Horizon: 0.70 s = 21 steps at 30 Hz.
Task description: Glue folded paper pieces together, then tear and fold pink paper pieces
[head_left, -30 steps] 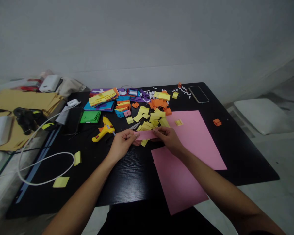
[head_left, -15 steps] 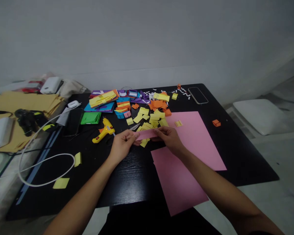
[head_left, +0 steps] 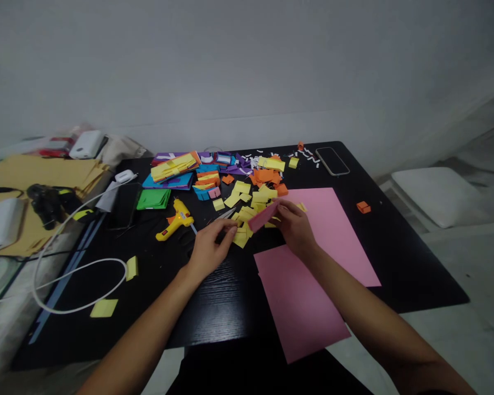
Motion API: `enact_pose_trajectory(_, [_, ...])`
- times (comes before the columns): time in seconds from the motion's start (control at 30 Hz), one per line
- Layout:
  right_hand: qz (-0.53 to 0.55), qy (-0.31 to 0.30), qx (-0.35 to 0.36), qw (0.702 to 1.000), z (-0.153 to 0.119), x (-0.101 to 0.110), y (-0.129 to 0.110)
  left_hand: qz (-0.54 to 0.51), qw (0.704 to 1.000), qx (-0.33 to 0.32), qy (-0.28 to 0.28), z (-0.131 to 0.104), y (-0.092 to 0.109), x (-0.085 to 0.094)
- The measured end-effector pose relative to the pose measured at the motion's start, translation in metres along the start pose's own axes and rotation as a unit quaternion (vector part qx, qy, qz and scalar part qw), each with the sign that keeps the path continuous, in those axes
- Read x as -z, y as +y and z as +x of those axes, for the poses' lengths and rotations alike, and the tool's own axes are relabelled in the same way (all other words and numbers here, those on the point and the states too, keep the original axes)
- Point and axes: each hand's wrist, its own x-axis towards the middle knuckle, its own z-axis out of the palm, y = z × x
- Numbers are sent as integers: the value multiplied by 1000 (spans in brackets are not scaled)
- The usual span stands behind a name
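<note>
A pink paper strip (head_left: pixel 264 216) is pinched at its right end by my right hand (head_left: pixel 295 224), tilted with its free end pointing down to the left. My left hand (head_left: pixel 211 241) is apart from the strip, thumb and forefinger separated, holding nothing that I can see. Under and beyond both hands lies a pile of yellow paper pieces (head_left: pixel 242 187). Scissors (head_left: pixel 225 215) lie partly hidden just past my left fingers. Large pink sheets (head_left: pixel 300 296) rest on the table below my right forearm.
A yellow glue gun (head_left: pixel 177 220) lies left of my left hand. Behind it are green folded paper (head_left: pixel 153 199) and stacked coloured strips (head_left: pixel 175 166). Orange pieces (head_left: pixel 265 176) sit at the back, a phone (head_left: pixel 332 161) at back right. A white cable (head_left: pixel 82 311) loops at left.
My left hand has let go of the pink strip and moved slightly away from it. In my right hand the strip has swung from level to tilted.
</note>
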Motion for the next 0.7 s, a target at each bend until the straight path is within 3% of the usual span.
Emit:
enact_pose_trajectory(0.1, [-28, 10, -9, 1000, -1, -1, -1, 118, 988, -91, -32, 1, -12, -2])
enact_pose_trajectory(0.3, [-155, -13, 57, 986, -12, -6, 7, 220, 963, -135, -83, 1, -26, -9])
enact_pose_trajectory(0.5, [-202, -62, 74, 975, -15, -6, 11, 197, 972, -107, -76, -1, -25, -7])
enact_pose_trajectory(0.7, [-206, -84, 73, 972, -17, -8, 13, 52, 996, -58, -39, 3, -16, 1])
